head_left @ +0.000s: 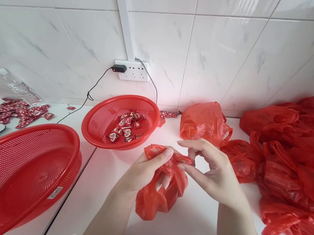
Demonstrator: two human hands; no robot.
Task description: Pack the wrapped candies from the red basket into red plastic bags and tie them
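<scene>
A crumpled red plastic bag [158, 196] hangs from my hands above the white table. My left hand [147, 170] is closed around its gathered upper part, thumb on top. At the right side of that gather, my right hand [211, 169] pinches an end of the bag between thumb and fingers. What the bag contains, if anything, cannot be made out. Just beyond my hands, a filled red plastic bag [203, 121] rests against the wall. A small red mesh basket [90, 126] with several wrapped sweets [127, 128] stands to the left of it.
A large red basket [43, 178] with a bare bottom takes up the near left. Behind it lie a heap of red packets [14, 110] and a clear plastic bottle [22, 87]. Knotted red bags [298, 158] pile up on the right. A cable [89, 95] runs from the wall socket [133, 71].
</scene>
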